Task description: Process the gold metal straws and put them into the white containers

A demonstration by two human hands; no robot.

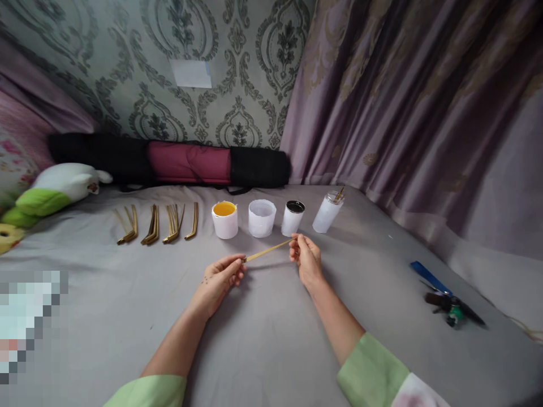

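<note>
Stretched between my hands is a thin, flat gold-coloured strip (268, 250), slightly raised at its right end. My left hand (220, 277) pinches the lower left end between thumb and fingers. The other end is held in the fingertips of my right hand (306, 257), just in front of a narrow white can (292, 222) with a dark inside. Behind the strip stand a white tub (225, 226) with a yellow-orange inside and a whitish cup (261, 227). A white jar (326, 216), leaning in view, has thin sticks poking out of its top.
Several groups of similar gold-brown strips with bent lower ends (171, 226) lie at the left on the grey sheet (263, 339). Farther right lie a blue-handled object (430, 278) and keys (453, 311). A black-and-maroon long bag (190, 163) and a plush toy (59, 183) sit behind.
</note>
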